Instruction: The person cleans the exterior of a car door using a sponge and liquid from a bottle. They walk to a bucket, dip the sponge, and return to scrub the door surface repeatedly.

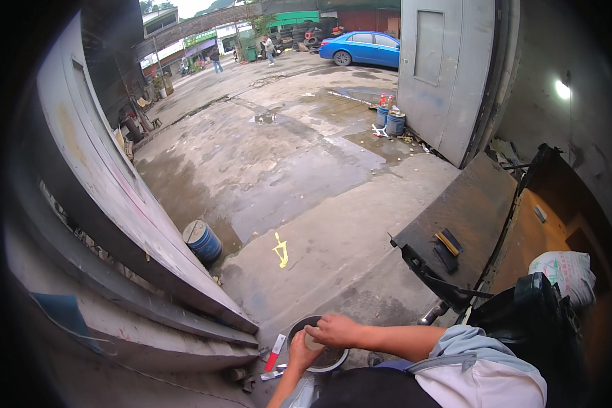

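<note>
At the bottom of the head view, my left hand [302,353] and my right hand [334,331] meet over a dark round basin [341,361]. Between them is a small pale, flat-looking piece [313,342]; the fingers of both hands close on it, and its kind is not clear. The basin's contents are mostly hidden by my hands and forearms. Just left of the basin, a red and white flat strip [274,354] lies on the ground, with another pale strip [272,375] below it.
A blue drum [202,243] stands by the left metal door [109,163]. Yellow splatter [280,251] marks the concrete. To my right are a worn slanted panel [455,217] carrying dark blocks [447,257], a black seat-like object [523,316] and a white sack [566,273]. Blue buckets [395,123] stand farther off.
</note>
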The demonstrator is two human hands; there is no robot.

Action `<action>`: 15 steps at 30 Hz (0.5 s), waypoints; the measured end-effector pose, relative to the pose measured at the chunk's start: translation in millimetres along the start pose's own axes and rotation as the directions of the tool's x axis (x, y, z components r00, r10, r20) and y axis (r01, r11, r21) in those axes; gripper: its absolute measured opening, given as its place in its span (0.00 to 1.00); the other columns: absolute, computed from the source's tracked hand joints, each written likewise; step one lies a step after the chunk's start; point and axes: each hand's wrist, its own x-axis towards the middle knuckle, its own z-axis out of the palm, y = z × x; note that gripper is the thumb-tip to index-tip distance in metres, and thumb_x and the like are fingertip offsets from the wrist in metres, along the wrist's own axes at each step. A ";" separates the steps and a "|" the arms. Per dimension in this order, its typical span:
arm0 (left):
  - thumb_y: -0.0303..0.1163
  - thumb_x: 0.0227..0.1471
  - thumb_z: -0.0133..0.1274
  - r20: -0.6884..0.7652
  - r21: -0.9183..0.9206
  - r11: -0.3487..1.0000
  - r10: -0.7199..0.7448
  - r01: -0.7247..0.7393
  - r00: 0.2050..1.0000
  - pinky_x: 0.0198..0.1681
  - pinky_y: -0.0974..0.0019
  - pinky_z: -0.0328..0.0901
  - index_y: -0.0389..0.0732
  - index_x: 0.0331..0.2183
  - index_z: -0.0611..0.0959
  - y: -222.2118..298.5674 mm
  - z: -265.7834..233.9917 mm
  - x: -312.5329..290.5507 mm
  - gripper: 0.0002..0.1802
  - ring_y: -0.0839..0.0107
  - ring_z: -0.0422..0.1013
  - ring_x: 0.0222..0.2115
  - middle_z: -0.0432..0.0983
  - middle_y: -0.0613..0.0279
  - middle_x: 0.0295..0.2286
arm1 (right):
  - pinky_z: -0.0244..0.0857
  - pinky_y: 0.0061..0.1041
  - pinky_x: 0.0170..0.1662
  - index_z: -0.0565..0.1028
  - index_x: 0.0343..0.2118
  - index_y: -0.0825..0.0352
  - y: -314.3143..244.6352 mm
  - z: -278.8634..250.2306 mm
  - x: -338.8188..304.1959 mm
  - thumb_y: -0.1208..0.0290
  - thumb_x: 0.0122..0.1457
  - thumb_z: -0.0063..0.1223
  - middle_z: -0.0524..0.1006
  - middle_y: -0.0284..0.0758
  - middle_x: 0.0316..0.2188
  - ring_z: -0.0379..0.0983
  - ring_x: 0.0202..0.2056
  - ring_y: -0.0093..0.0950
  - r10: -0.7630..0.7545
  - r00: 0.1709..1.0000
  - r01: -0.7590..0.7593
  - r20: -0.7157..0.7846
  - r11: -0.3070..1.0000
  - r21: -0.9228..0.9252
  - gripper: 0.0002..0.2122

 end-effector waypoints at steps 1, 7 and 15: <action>0.39 0.33 0.72 -0.024 0.006 1.000 -0.007 0.007 1.000 0.53 0.51 0.66 0.41 0.48 0.77 2.2 1.6 -1.0 0.37 0.50 0.71 0.48 0.76 0.52 0.43 | 0.72 0.36 0.36 0.74 0.50 0.64 -0.3 0.1 2.0 0.64 0.58 0.53 0.81 0.39 0.35 0.78 0.33 0.38 0.048 0.999 -0.048 -0.002 0.998 -0.047 0.18; 0.38 0.33 0.72 -0.156 0.144 0.988 0.081 -0.058 0.984 0.50 0.50 0.66 0.40 0.46 0.77 3.9 7.9 -0.4 0.36 0.48 0.71 0.46 0.76 0.50 0.41 | 0.73 0.38 0.32 0.71 0.49 0.65 -3.6 -4.1 24.4 0.57 0.61 0.52 0.79 0.38 0.27 0.79 0.30 0.40 0.310 0.937 -0.318 0.159 0.948 0.025 0.19; 0.38 0.35 0.71 -0.129 0.055 0.995 0.087 -0.081 0.988 0.48 0.49 0.66 0.40 0.44 0.77 1.6 -4.1 -1.1 0.32 0.48 0.70 0.44 0.76 0.52 0.38 | 0.73 0.41 0.34 0.68 0.58 0.63 2.1 8.3 17.0 0.58 0.62 0.51 0.75 0.46 0.41 0.79 0.36 0.44 -0.014 1.000 0.015 -0.009 0.990 0.142 0.23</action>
